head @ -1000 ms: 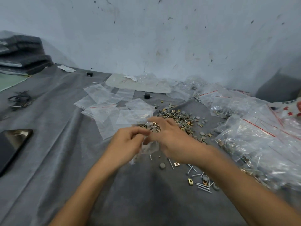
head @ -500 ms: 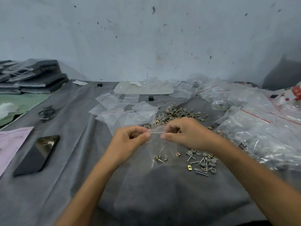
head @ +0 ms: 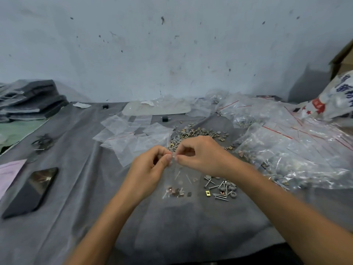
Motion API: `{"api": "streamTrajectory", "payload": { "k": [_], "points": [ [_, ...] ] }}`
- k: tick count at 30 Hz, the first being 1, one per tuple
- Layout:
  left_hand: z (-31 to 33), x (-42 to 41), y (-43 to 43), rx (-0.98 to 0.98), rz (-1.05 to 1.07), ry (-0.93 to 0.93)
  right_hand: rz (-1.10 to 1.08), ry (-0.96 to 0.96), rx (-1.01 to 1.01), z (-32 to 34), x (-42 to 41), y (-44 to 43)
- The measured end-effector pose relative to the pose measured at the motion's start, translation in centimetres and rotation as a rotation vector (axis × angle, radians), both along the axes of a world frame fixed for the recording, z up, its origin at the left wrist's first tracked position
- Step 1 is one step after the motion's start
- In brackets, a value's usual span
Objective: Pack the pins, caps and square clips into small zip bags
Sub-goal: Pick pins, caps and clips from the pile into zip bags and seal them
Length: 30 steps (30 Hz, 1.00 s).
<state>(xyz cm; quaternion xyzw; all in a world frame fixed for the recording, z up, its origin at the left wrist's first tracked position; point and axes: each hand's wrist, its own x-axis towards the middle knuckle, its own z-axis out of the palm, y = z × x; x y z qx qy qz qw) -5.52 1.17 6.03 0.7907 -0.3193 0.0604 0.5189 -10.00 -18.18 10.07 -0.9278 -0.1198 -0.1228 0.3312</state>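
Zip bag (head: 178, 181) with pins (head: 177, 175) and square clips (head: 172, 190) settled at its bottom hangs over the grey desk (head: 86, 188), its top edge pinched by your left hand (head: 150, 169) and right hand (head: 202, 155), thumbs and forefingers curled. Your pinches, apart half a second ago, now almost meet.

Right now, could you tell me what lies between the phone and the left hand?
Only creased grey cloth separates phone and left hand, in the head view.

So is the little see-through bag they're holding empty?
No, the small clear plastic zip bag, pinched at its top by the left hand and right hand, has small metal pieces lying at its bottom.
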Motion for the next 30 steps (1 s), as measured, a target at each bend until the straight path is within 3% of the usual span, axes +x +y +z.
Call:
{"api": "streamTrajectory", "payload": {
  "k": [9,20,25,30],
  "points": [
    [1.9,-0.2,0.5,-0.039,-0.037,-0.054,0.021,-0.130,-0.079,1.6,-1.0,0.1],
    [2.2,0.5,1.0,0.005,0.048,-0.092,-0.124,-0.157,-0.190,1.5,-1.8,-4.3],
    [0.4,0.3,-0.3,-0.046,-0.020,-0.030,-0.135,-0.176,-0.094,-0.3,-4.0,-4.8],
    [0.9,1.0,-5.5,-0.141,-0.080,-0.014,-0.248,-0.149,0.134,-0.5,-6.1,-7.3]
  ]
}}
